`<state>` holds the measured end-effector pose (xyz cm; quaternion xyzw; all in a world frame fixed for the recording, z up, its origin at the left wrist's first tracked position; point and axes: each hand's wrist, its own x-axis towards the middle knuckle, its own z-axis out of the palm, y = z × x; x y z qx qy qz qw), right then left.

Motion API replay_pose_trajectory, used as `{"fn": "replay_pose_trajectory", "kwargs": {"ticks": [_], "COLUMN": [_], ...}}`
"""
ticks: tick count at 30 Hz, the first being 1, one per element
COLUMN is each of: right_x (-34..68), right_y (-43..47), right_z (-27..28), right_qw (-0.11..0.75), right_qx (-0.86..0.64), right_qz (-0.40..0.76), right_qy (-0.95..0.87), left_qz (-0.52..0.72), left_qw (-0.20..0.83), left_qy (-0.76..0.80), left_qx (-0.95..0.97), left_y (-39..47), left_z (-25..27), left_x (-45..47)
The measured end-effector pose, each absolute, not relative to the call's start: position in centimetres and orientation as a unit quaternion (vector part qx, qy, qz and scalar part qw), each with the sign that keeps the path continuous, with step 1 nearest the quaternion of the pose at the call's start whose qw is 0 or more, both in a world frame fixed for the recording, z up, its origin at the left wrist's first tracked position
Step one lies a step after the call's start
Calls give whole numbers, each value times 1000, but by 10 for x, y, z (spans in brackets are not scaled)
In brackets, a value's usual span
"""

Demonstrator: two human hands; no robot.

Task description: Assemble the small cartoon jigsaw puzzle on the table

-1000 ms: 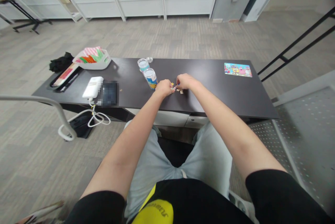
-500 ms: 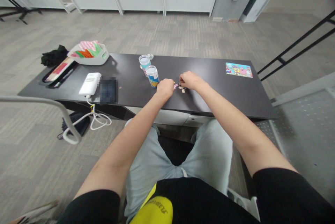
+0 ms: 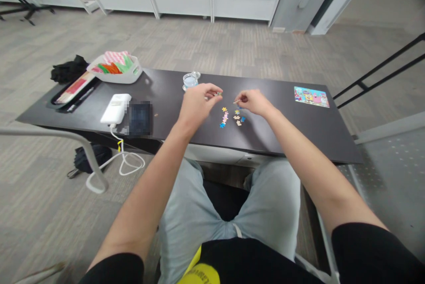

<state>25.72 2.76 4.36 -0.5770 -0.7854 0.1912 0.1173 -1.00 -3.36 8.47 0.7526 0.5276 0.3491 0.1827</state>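
Observation:
My left hand [image 3: 198, 101] hovers over the table with thumb and fingers pinched around a small jigsaw puzzle piece [image 3: 218, 94]. To its right, my right hand [image 3: 254, 101] grips another puzzle piece [image 3: 236, 102] at its fingertips. Below the hands, several loose pieces lie in two rough columns: a left column [image 3: 225, 118] of yellow, pink and blue pieces, and a right column [image 3: 237, 118] of mostly beige pieces with a blue one beside it. A clear jar [image 3: 190, 80] stands behind my left hand, which hides the second jar.
The dark table [image 3: 285, 129] carries a colourful cartoon picture card [image 3: 311, 97] at the right. On the left are a white basket [image 3: 124, 76] of coloured items, a black tray [image 3: 61, 104], a white power bank [image 3: 116, 107] with a cable, and a blurred dark object [image 3: 139, 118].
Both hands have risen off the tabletop, each with a puzzle piece. The columns of pieces they covered now show. My left hand now blocks the front jar.

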Motion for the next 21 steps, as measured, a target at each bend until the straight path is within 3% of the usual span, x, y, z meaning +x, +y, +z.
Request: {"fn": "replay_pose_trajectory", "kwargs": {"ticks": [4,9,14,21], "right_x": [242,203,164,143], "right_y": [35,50,65,69], "right_z": [69,93,90,78], "right_qw": [248,337,376,361], "right_qx": [-532,-450,-396,-381], "right_qz": [259,295,337,357], "right_qy": [-767,-773,-767,-773], "left_qz": [400,395,411,445], "left_qw": [177,209,230,244], "left_qy": [558,587,591,589], "left_qx": [705,675,655,629], "left_y": [-11,-2,-3,-6], "left_z": [96,90,86,85], "left_x": [-47,-58,-58,-65]}}
